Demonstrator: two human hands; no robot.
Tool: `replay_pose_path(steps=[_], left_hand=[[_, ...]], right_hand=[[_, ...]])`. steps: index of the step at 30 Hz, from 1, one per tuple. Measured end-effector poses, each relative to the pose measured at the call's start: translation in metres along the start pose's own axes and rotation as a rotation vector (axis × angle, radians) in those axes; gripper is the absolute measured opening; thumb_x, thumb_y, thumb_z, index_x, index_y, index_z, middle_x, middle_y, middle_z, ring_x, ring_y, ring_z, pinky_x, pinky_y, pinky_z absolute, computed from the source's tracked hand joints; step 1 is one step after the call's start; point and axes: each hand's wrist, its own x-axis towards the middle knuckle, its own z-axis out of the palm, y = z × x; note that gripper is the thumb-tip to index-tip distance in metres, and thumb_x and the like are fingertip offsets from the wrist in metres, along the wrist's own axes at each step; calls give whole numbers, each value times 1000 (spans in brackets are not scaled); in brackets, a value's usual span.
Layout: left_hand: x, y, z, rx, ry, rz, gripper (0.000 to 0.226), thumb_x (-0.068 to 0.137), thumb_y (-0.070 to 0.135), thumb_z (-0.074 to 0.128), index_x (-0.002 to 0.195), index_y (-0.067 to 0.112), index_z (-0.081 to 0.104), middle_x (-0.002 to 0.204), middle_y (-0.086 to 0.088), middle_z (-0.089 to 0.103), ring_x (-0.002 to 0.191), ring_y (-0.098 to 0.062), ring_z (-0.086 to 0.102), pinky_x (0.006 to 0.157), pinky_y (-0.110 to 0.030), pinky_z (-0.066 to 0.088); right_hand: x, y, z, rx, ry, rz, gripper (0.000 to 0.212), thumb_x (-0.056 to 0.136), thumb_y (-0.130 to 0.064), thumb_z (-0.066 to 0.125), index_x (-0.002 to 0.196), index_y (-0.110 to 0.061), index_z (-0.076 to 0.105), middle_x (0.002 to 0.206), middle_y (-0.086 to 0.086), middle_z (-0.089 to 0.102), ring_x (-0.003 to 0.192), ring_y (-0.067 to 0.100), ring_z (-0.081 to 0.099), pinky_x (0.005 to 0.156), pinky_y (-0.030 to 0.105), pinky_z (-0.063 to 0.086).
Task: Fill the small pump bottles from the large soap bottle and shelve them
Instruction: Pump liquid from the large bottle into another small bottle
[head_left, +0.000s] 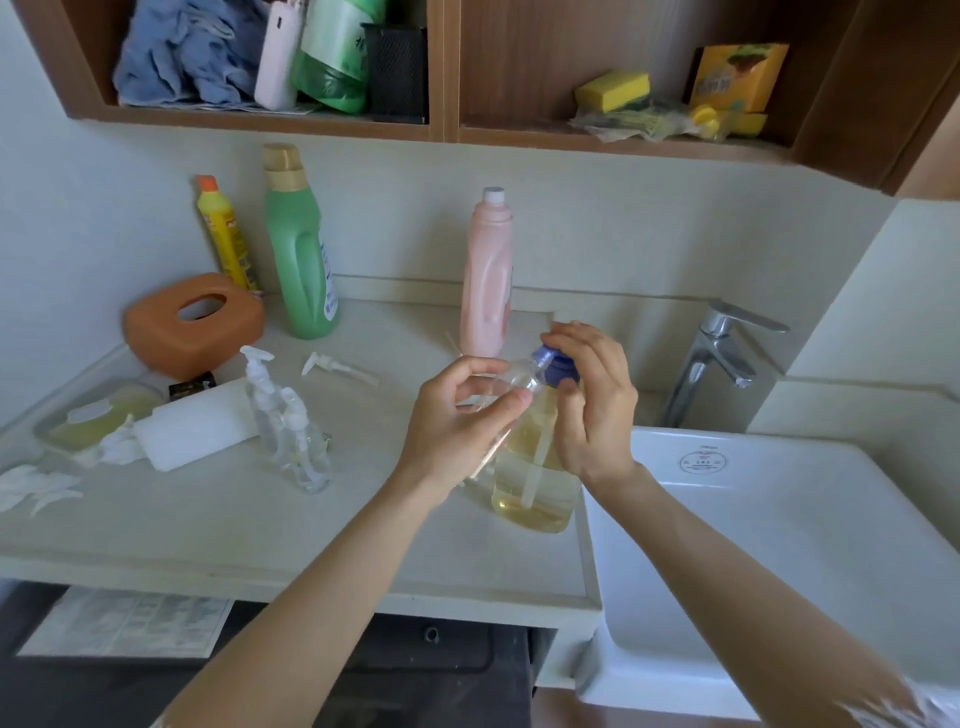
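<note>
Both hands' fingers pinch small bottle at pump.

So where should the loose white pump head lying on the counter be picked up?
Pinch the loose pump head across its thin straight stem, coming from above. It lies flat on the counter with open space around it, nozzle end pointing left, so the stem's sides are free.

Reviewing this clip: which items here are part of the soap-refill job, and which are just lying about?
Job:
soap bottle, right hand on its blue pump
small bottle, held by left hand
two pump bottles
loose pump
shelf

Lying about:
green bottle
pink bottle
yellow bottle
tissue box
tap
sponges
</note>
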Motion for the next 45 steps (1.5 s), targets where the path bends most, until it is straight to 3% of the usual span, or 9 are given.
replay_pose_path(steps=[6, 9, 13, 17, 23, 26, 31, 36, 45], left_hand=[[5, 11, -2, 27, -13, 45, 35, 65, 38, 78, 96, 26, 67, 94, -3, 72, 76, -18, 67, 77, -50, 57], [8, 16, -3, 41, -13, 59, 40, 61, 46, 78, 95, 29, 68, 98, -3, 72, 84, -22, 67, 84, -52, 56], [9, 13, -3, 52, -22, 78, 32, 67, 37, 78, 95, 27, 67, 94, 0, 73, 91, -26, 67, 86, -55, 54], [5, 4, -2, 40, -6, 51, 30, 66, 34, 77, 93, 24, 67, 94, -4, 72, 86, -22, 67, 86, -54, 54], [3, 0, -2, 22, -23, 42, 32, 67, 34, 77, 95, 23, 66, 81, 10, 73, 85, -17, 68, 88, -54, 54], [5, 3, -3, -10, -50, 38, 38, 68, 35, 76, 101, 19, 66, 86, 3, 74, 76, -19, 67, 80, -50, 56], [10, 16, -2, -209, -174, -141, 41, 71, 33, 78, 105, 14, 66, 94, -10, 70, 61, -23, 67, 54, -27, 52], [10, 11, -3, -321, -261, -262, 34, 68, 37, 69, 96, 16, 69, 89, -9, 70, 61, -24, 65, 50, -25, 49], [5, 6, -5, -360, -230, -306, 20, 78, 30, 67, 92, 16, 70, 90, -10, 71, 59, -23, 65, 49, -24, 48]], right_hand=[[21, -10, -13, -55, -66, 28, 39, 87, -17, 36, 100, -1, 69, 107, 8, 66, 101, 24, 56, 93, 14, 36], [27, -9, -15, -44, -84, 29, 42, 93, -22, 35, 104, 0, 69, 109, 9, 66, 106, 24, 57, 96, 18, 38], [13, -1, -9, -12, -50, -18, 54, 100, -35, 32, 110, 6, 65, 114, 16, 63, 114, 23, 52, 102, 26, 38], [5, 3, -1, -14, -6, -10, 41, 81, -10, 37, 104, 8, 66, 109, 18, 65, 110, 27, 53, 102, 26, 37], [5, -4, -6, -76, -70, 11, 46, 74, -8, 36, 105, 5, 67, 111, 14, 65, 109, 27, 55, 101, 19, 35], [16, -7, -17, -108, -120, -4, 42, 81, -13, 36, 105, -1, 68, 111, 8, 66, 106, 24, 57, 96, 16, 37], [30, -10, -21, -65, -109, 8, 40, 89, -19, 35, 105, -5, 69, 107, 3, 68, 104, 21, 59, 93, 16, 39], [11, 0, -10, -23, -25, -44, 39, 83, -10, 38, 104, 5, 67, 112, 12, 65, 111, 27, 55, 101, 31, 40], [8, -5, -10, -89, -62, -26, 39, 82, -10, 39, 102, 0, 70, 108, 10, 68, 106, 27, 57, 99, 23, 39]])
